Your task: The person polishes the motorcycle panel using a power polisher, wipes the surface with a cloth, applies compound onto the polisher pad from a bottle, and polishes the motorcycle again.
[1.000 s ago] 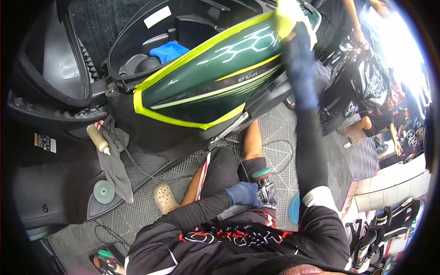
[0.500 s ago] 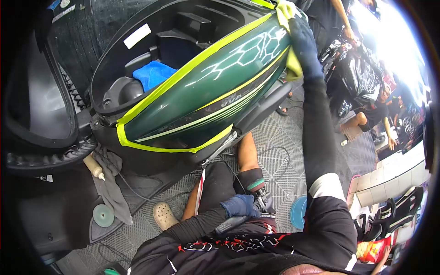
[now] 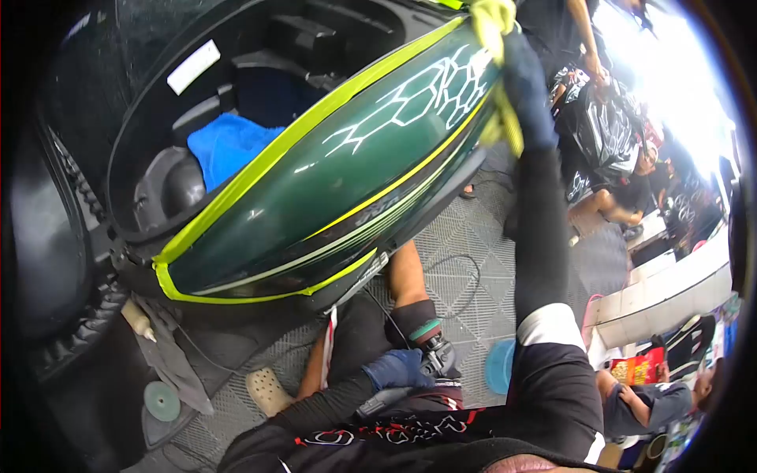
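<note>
Green panel edged with bright tape, on scooter side | right hand on yellow cloth at its upper end, finger spread hidden | step: likely wiping; next move seems to call for even pressure | left hand curled around polisher | panel lettering, white label: unreadable

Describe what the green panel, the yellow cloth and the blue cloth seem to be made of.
Green panel: glossy, probably painted plastic, judging by its crisp reflections, though metal is possible. Yellow cloth: soft, matte fabric, perhaps microfibre; it folds loosely, but is blurred. Blue cloth: likewise matte fabric, crumpled softly.
</note>
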Action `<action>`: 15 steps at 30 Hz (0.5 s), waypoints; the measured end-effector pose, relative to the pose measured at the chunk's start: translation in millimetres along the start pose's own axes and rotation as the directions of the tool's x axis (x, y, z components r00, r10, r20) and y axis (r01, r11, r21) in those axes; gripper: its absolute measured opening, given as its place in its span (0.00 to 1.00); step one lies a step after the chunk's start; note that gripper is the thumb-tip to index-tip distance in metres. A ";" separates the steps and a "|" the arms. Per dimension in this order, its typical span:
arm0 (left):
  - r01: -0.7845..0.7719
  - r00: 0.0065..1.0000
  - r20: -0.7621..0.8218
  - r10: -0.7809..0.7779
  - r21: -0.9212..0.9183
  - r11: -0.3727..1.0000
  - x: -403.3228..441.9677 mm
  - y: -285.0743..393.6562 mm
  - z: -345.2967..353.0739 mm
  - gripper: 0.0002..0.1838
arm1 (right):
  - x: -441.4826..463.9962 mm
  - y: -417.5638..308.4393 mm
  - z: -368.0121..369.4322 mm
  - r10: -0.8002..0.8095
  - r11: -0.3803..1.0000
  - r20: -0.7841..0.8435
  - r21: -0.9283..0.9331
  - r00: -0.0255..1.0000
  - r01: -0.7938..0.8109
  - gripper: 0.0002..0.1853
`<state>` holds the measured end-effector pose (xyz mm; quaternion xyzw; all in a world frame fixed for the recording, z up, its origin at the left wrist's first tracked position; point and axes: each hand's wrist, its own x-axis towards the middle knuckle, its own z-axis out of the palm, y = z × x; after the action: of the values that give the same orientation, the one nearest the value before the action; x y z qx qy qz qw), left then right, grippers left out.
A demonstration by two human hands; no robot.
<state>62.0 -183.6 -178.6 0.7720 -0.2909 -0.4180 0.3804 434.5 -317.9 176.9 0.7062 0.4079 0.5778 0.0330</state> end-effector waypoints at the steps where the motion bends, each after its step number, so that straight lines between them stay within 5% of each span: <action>1: -0.005 1.000 -0.003 0.005 -0.005 1.000 0.1 0.6 2.2 0.48 | 11.6 42.0 3.2 -0.016 1.000 0.163 0.029 0.987 0.011 0.21; 2: -0.015 0.999 -0.046 0.016 0.005 1.000 3.4 -2.7 8.2 0.47 | 6.3 86.7 28.9 -0.023 0.991 0.249 -0.124 0.968 0.056 0.18; 3: -0.031 0.998 -0.048 0.030 -0.021 0.999 6.1 -5.6 12.9 0.47 | 17.3 68.7 14.2 0.085 0.977 0.267 0.165 0.960 -0.133 0.19; 5: -0.021 0.997 -0.072 0.021 0.008 1.000 9.8 -9.0 16.9 0.47 | 31.1 25.2 -0.6 0.304 0.892 0.326 0.234 0.895 -0.387 0.19; 6: -0.024 0.995 -0.094 0.026 0.024 0.999 5.5 -5.2 14.6 0.47 | 29.2 1.2 -15.7 0.023 0.985 0.168 0.167 0.985 -0.051 0.17; 7: -0.043 0.994 -0.101 0.044 0.010 0.999 2.7 -4.8 16.3 0.47 | 22.2 -29.2 -32.6 0.006 0.987 0.111 0.159 0.994 -0.024 0.18; 8: -0.050 0.992 -0.116 0.049 -0.008 0.999 0.2 -6.9 16.7 0.47 | 27.5 -89.4 -60.3 0.551 0.585 0.330 0.503 0.767 -0.636 0.24; 9: -0.055 0.990 -0.128 0.052 -0.022 0.998 -1.1 -8.7 17.7 0.47 | 36.4 -149.9 -88.2 0.529 0.580 0.315 0.544 0.788 -0.606 0.25; 10: -0.064 0.988 -0.144 0.062 -0.009 0.998 -0.2 -10.2 20.1 0.46 | 38.5 -196.9 -108.5 0.479 0.642 0.260 0.549 0.839 -0.536 0.27; 11: -0.073 0.987 -0.144 0.072 -0.004 0.997 -0.8 -10.5 20.1 0.46 | 21.5 -219.8 -116.2 0.279 0.842 0.149 0.438 0.949 -0.316 0.31; 12: -0.064 0.989 -0.136 0.061 -0.015 0.998 -1.4 -10.4 18.8 0.46 | 34.8 -255.2 -139.3 0.154 0.928 0.350 0.270 0.924 -0.257 0.31; 13: -0.053 0.991 -0.127 0.049 -0.024 0.998 -3.0 -11.0 16.9 0.46 | 46.9 -279.1 -149.9 -0.100 0.937 0.311 0.349 0.945 -0.015 0.30; 14: -0.249 0.924 -0.319 0.212 -0.080 0.965 -23.5 -5.6 6.9 0.48 | 40.5 -307.4 -154.3 -0.129 0.847 0.302 0.529 0.945 -0.053 0.25; 15: -0.256 0.920 -0.322 0.222 -0.066 0.965 -19.4 -5.5 3.7 0.48 | 42.4 -333.2 -155.0 -0.364 0.839 0.303 0.518 0.881 0.168 0.21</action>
<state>50.2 -167.0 -176.3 0.7656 -0.2964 -0.2561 0.5103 124.6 -136.1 88.9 0.7277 0.6183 0.2963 0.0200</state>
